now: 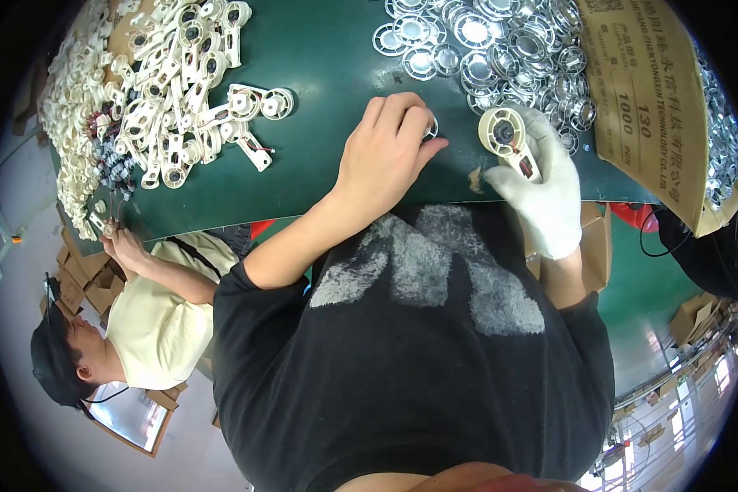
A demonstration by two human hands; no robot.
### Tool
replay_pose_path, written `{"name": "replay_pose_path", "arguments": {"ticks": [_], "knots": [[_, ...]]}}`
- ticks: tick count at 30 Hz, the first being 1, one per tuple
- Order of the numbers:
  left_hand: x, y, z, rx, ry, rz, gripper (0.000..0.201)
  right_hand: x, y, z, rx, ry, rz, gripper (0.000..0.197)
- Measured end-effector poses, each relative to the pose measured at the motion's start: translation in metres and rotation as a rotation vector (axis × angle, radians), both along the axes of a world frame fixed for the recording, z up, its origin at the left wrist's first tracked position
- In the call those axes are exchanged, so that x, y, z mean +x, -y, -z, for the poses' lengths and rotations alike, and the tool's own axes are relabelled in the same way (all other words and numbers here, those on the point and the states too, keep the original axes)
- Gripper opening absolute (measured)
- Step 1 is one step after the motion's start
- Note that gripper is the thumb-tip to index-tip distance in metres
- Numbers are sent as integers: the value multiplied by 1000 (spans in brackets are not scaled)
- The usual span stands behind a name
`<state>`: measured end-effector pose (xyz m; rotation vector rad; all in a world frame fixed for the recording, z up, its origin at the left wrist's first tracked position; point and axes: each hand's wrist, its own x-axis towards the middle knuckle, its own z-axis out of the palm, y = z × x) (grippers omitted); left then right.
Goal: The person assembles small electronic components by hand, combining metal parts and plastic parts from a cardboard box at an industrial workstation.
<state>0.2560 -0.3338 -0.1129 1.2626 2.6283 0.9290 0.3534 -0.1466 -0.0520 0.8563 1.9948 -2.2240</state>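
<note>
My bare left hand (385, 152) is over the middle of the green table, its fingers curled around a small silver ring cover (432, 129). Only the cover's edge shows past the thumb and fingers. My right hand (549, 193), in a white glove, grips a cream plastic mini fan housing (494, 131). The housing's round ringed head points up and away from me. Inside that head sits a dark motor, and reddish wires show in the open handle below it. The two hands are a short way apart.
Silver ring covers (476, 31) lie heaped at the far right, beside a cardboard box (644, 98) holding more. Cream fan housings (180, 82) are piled on the left of the green table (328, 49). A co-worker (152, 320) handles small parts at the left edge.
</note>
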Motion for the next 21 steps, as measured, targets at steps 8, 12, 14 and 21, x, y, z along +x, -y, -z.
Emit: {"name": "replay_pose_path", "arguments": {"ticks": [8, 12, 14, 21], "knots": [[0, 7, -15, 687, 480, 78, 41, -11, 2, -3, 381, 230, -361, 43], [1, -2, -11, 633, 300, 55, 42, -14, 12, -6, 397, 223, -403, 37], [-6, 2, -16, 556, 199, 47, 42, -18, 16, -12, 657, 235, -441, 36], [-10, 4, -22, 513, 186, 39, 52, -10, 20, 7, 970, -79, -384, 38]]}}
